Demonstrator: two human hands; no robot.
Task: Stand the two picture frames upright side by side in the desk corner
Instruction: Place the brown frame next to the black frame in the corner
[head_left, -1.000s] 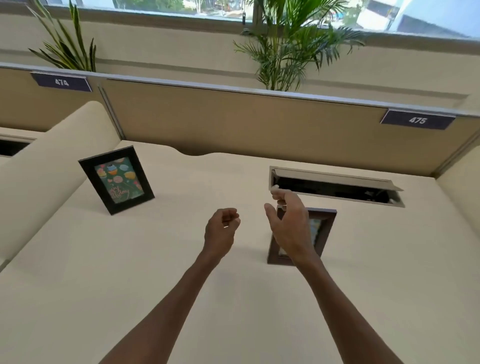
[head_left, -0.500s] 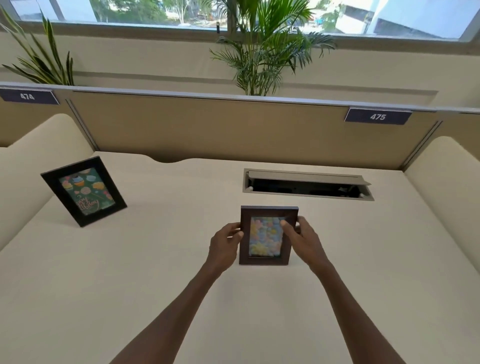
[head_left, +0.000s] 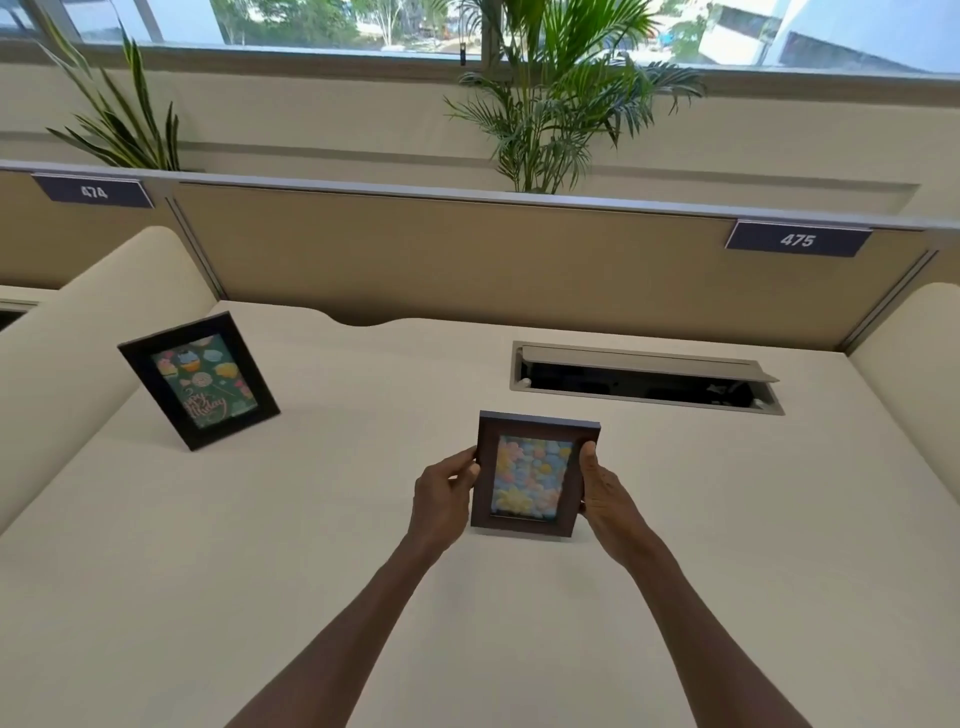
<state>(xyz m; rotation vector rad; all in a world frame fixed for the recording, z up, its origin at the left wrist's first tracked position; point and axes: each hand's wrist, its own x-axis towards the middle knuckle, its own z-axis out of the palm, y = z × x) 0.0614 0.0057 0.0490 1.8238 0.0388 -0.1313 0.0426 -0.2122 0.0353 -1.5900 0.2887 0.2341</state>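
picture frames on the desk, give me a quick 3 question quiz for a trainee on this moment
1. True or false: the brown frame is gripped by both the left hand and the right hand.
2. Where does the black frame stand? A) by the open cable hatch B) near the desk's left back corner C) on the window sill
3. Fill in: the sign on the right reads ___.

Key: 1 true; 2 B; 3 475

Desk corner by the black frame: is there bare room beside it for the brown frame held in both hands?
Yes. Bare desk lies between the black frame and the open cable hatch, back to the partition. The near desk is bare too. The black frame's left is tight against the side divider. Left hand and right hand grip the brown frame.
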